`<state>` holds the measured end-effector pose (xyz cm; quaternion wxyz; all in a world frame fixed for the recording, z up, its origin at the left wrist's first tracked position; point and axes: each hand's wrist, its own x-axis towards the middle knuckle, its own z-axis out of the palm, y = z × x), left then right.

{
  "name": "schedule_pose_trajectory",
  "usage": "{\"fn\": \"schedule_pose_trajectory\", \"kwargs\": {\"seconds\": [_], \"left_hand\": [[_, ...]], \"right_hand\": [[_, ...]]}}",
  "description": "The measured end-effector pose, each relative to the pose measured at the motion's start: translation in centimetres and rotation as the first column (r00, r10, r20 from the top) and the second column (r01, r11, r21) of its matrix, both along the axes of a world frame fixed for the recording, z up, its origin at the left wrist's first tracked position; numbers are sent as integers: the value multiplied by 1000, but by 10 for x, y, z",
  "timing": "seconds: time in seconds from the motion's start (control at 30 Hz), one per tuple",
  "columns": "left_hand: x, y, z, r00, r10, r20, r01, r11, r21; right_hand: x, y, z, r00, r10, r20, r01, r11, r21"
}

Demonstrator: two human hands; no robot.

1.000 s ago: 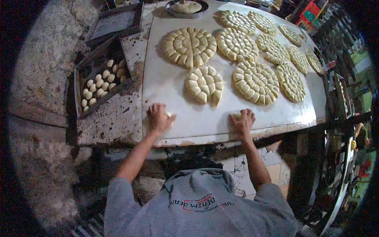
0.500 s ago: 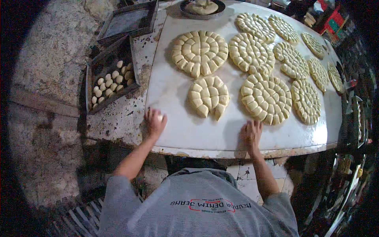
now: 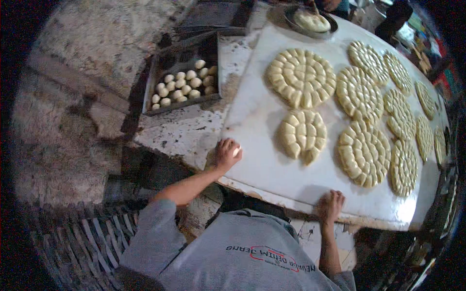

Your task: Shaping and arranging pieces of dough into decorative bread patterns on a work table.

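Observation:
My left hand [image 3: 226,158] rests at the left edge of the white table [image 3: 272,167], its fingers curled round a small pale dough ball [image 3: 237,151]. Farther right, near the table's front edge, my right hand [image 3: 332,205] is low on the surface with its fingers bent inward. Whatever lies under its palm, if anything, is hidden. Between and beyond my hands sits a small scored dough piece [image 3: 304,134] with a notch in its near side. The closest thing to my right hand is a round scored dough wheel [image 3: 364,153].
A dark metal tray [image 3: 219,65] on the worn left ledge holds several dough balls [image 3: 180,84]. Several more scored wheels cover the table's right half, with a large one [image 3: 302,76] behind the notched piece. At the far edge, a person's hand [image 3: 332,4] shows near a dough-filled pan [image 3: 313,22].
The view has turned left, so the table and tray appear farther right. My left hand still holds the dough ball. My right hand's fingers have curled in more and sit nearer the front edge.

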<state>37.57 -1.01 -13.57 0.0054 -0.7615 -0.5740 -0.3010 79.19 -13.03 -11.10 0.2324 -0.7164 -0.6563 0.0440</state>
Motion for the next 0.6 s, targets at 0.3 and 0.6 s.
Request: {"fn": "schedule_pose_trajectory", "kwargs": {"seconds": [0.3, 0.6], "left_hand": [[69, 25, 10, 999, -34, -14, 29, 965, -261], [-110, 79, 73, 655, -151, 741, 736, 352, -579]], "right_hand": [[-75, 43, -26, 950, -308, -60, 311, 949, 55], [-94, 18, 1, 783, -550, 292, 600, 791, -120]]}}
